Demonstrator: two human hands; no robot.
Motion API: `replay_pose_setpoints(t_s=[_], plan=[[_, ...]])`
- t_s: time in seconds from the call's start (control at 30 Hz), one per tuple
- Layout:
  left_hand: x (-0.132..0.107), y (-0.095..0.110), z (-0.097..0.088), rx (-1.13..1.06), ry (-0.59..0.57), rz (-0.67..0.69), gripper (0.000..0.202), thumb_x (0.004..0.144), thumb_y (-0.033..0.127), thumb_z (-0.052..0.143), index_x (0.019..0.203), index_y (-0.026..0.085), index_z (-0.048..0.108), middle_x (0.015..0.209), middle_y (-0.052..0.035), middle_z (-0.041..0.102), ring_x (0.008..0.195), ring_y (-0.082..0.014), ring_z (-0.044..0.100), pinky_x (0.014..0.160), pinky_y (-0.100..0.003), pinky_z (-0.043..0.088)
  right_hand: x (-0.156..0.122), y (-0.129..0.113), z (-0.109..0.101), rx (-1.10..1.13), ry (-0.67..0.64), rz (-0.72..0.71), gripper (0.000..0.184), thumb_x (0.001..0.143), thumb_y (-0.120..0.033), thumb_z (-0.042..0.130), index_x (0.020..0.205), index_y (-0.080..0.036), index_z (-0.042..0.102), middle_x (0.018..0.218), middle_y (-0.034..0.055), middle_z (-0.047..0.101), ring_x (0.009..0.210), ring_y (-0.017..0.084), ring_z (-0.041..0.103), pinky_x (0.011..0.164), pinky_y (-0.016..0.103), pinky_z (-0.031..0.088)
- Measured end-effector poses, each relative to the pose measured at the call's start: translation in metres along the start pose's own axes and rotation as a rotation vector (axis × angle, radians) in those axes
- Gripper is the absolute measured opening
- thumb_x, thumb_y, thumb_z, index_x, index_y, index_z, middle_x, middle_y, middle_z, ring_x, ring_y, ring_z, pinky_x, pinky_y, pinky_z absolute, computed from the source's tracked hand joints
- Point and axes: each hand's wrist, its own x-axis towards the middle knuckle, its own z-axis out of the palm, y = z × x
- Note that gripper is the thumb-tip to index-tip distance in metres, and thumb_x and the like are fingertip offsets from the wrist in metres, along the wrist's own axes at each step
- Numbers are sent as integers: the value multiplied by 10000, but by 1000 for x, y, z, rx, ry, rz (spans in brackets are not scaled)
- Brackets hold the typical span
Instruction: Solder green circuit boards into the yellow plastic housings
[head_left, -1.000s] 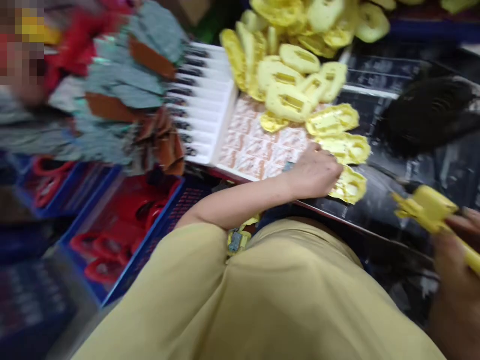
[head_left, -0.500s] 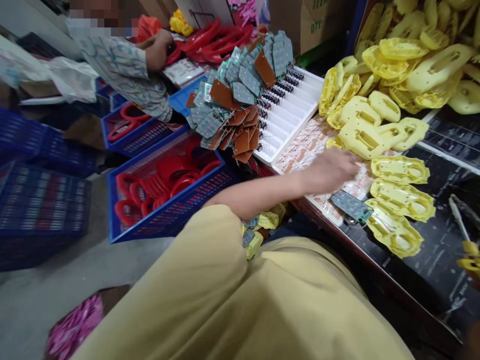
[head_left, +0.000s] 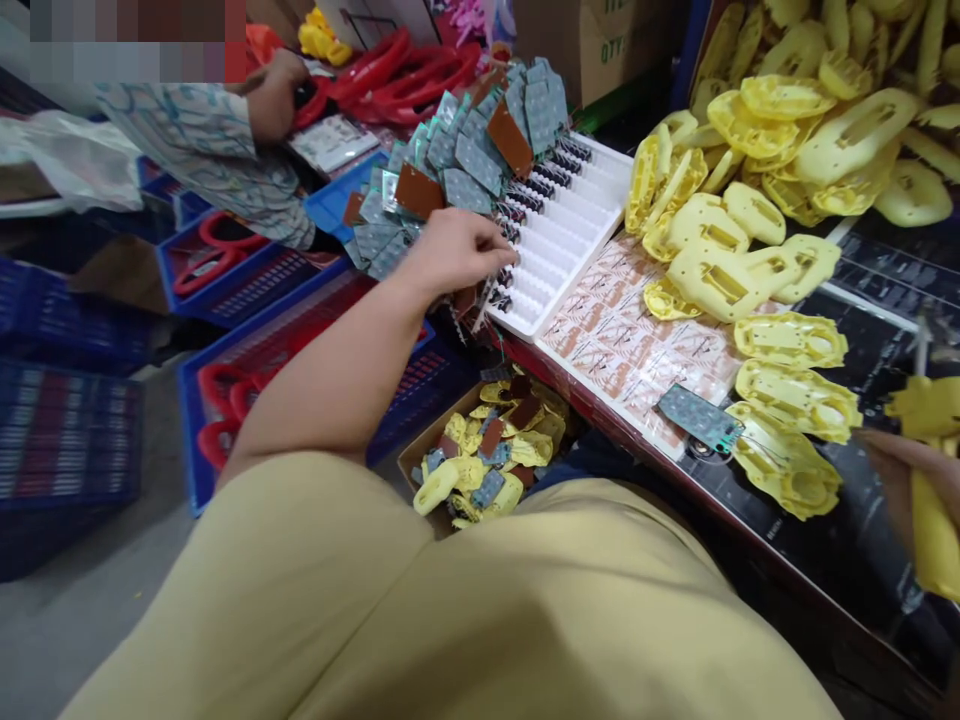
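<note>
My left hand [head_left: 454, 256] reaches left to the heap of small circuit boards [head_left: 480, 140] at the near end of the white slotted tray [head_left: 581, 225]. Its fingers are curled and pinched among the boards at the tray's edge; what they hold is hidden. One loose circuit board [head_left: 699, 415] lies on the printed sheet [head_left: 630, 340] by the table's front edge. My right hand [head_left: 900, 480] is at the far right edge, closed round a yellow-handled tool [head_left: 934, 470]. Three yellow plastic shells [head_left: 795, 400] lie in a row beside the loose board.
A large pile of yellow shells [head_left: 810, 120] fills the back right. A cardboard box of yellow parts and boards [head_left: 487, 450] sits below the table edge. Blue crates with red parts [head_left: 255, 340] stand on the floor to the left. Another person's hand [head_left: 274, 95] works at the back left.
My left hand has left the printed sheet and swung left to the boards at the tray's edge. The right hand with the yellow tool has come back into view.
</note>
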Motion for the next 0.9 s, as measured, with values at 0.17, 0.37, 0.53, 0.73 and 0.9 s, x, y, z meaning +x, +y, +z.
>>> replay_pose_setpoints(t_s=[0.17,0.37,0.53,0.73,0.9], plan=[[-1,34,-26,-444,57,-78,589,851,851,742,871,262,722,747,-20,751,773,-204,639,725,-456,552,25,25,32,-124,-137,-402,246,1085,-518,563,1126,-367,752,936,23,817,831,265,803,627,379,611],[34,88,34,-481,-128,62,562,1059,739,557,1030,198,706,837,-53,769,875,-226,782,741,-400,624,24,7,31,-217,-67,-395,211,1088,-445,607,1075,-306,765,874,32,808,791,210,781,552,258,554],[56,157,85,-467,-381,306,340,1067,483,664,1006,165,767,792,-51,774,743,-188,765,696,-349,610,-7,-8,21,-299,-88,-281,173,1066,-416,674,1083,-285,786,892,12,824,880,187,805,642,210,576],[55,247,138,-324,-764,704,121,949,264,752,902,206,848,737,-12,778,727,-157,731,748,-296,576,-32,-29,-3,-237,27,-120,103,1017,-278,746,1109,-281,792,977,-7,845,775,163,803,735,245,648],[46,275,174,-172,-779,707,162,903,181,765,1028,199,866,874,-24,823,791,-163,737,798,-281,534,-55,-38,-34,-222,119,-178,380,1066,-396,698,1425,-273,714,866,-20,831,677,151,781,640,218,619]])
